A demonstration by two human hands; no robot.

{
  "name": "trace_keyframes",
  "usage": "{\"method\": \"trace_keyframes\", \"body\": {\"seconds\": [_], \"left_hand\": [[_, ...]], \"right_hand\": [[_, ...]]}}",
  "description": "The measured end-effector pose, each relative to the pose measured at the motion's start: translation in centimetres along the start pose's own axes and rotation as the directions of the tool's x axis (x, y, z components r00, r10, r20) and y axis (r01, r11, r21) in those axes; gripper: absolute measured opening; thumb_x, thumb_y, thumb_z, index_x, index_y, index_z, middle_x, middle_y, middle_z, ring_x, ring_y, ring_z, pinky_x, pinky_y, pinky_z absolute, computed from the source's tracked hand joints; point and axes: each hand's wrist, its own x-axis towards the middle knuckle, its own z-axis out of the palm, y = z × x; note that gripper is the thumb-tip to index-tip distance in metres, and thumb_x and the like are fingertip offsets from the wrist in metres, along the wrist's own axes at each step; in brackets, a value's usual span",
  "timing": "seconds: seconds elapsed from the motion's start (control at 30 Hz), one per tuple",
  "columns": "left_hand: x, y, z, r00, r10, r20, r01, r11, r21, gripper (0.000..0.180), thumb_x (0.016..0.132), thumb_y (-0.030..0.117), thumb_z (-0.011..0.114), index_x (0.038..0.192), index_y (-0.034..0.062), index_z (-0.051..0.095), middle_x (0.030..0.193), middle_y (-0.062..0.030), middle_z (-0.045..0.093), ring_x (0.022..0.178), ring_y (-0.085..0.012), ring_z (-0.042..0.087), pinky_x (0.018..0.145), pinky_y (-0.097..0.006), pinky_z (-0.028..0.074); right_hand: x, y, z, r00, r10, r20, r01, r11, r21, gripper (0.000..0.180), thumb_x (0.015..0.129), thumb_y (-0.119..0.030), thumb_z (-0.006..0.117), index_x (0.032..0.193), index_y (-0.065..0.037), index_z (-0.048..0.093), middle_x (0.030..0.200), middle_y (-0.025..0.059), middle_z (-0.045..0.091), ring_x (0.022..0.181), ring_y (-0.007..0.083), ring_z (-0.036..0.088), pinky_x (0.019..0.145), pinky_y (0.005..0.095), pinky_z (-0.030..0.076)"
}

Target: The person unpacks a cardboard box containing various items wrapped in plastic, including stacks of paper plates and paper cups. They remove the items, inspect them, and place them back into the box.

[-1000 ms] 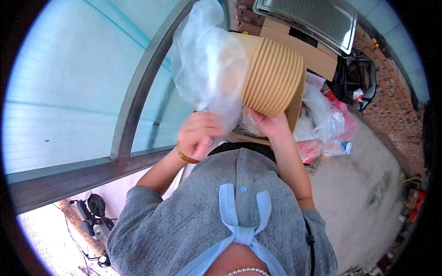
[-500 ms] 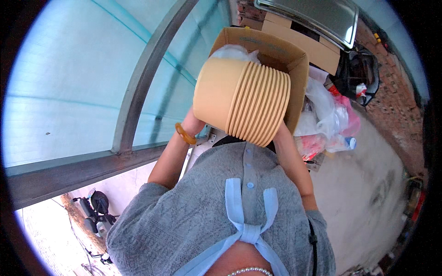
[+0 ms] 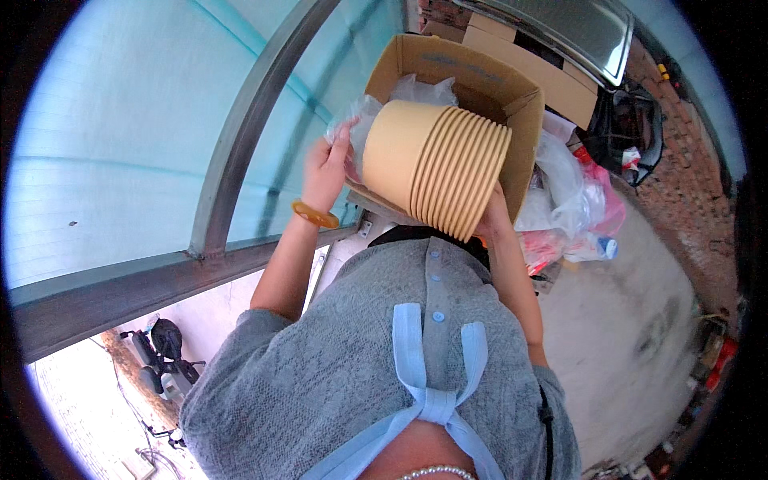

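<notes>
A stack of tan paper bowls (image 3: 436, 168), nested one inside another and lying on its side, sits at the open mouth of a brown cardboard box (image 3: 480, 80), its closed bottom end toward the person's left and its ribbed rims fanned toward the right. The right hand (image 3: 494, 218) is below the rim end of the stack, mostly hidden behind the bowls; it appears to support them from underneath, though the fingers cannot be seen, so how firmly they close cannot be told. The left hand (image 3: 326, 168) is at the opposite, bottom end of the stack, just beside it, fingers curled on the crumpled clear plastic bag (image 3: 360, 120) that bunches between the bowls and the box wall; an orange bangle (image 3: 314, 214) circles that wrist. More of the clear plastic shows inside the box above the stack. Right of the box lies a heap of clear and pink plastic bags (image 3: 572, 200) on the concrete floor. Behind the box stands a second cardboard carton (image 3: 536, 68). Left of the box runs a grey metal roof beam (image 3: 248, 120) against translucent blue sheeting.
</notes>
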Motion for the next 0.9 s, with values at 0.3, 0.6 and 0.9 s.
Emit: {"method": "trace_keyframes", "body": {"seconds": [0.3, 0.6, 0.9], "left_hand": [[5.7, 3.7, -1.1, 0.93, -0.036, 0.365, 0.056, 0.997, -0.043, 0.03, 0.087, 0.016, 0.056, 0.115, 0.0071, 0.06, 0.06, 0.0079, 0.048, 0.047, -0.0006, 0.033, 0.042, -0.018, 0.025], [2.7, 5.7, -0.3, 0.815, 0.239, 0.528, -0.453, 0.831, 0.322, 0.034, 0.084, 0.007, 0.054, 0.118, 0.003, 0.056, 0.098, -0.0066, 0.062, 0.08, -0.0093, 0.054, 0.072, -0.027, 0.047], [-0.7, 6.7, 5.4, 0.879, 0.357, 0.317, -0.394, 0.917, 0.061, 0.025, 0.09, 0.007, 0.048, 0.113, 0.0034, 0.058, 0.082, -0.0031, 0.062, 0.071, -0.0105, 0.058, 0.064, -0.026, 0.047]], "right_hand": [[-1.3, -0.5, 1.6, 0.992, 0.077, 0.098, -0.038, 0.937, -0.347, 0.03, 0.089, -0.011, 0.055, 0.117, -0.002, 0.05, 0.106, 0.0095, 0.061, 0.093, 0.0201, 0.061, 0.078, 0.0352, 0.052], [-1.7, -0.5, 1.3, 0.992, -0.11, -0.063, 0.105, 0.991, -0.08, 0.032, 0.09, -0.01, 0.052, 0.121, -0.001, 0.048, 0.112, 0.0096, 0.058, 0.098, 0.0221, 0.058, 0.084, 0.037, 0.05], [-0.4, 1.3, 2.0, 0.811, -0.553, -0.19, 0.483, 0.816, -0.316, 0.031, 0.092, -0.008, 0.047, 0.123, -0.002, 0.046, 0.118, 0.0086, 0.054, 0.106, 0.0199, 0.053, 0.092, 0.0339, 0.042]]}}
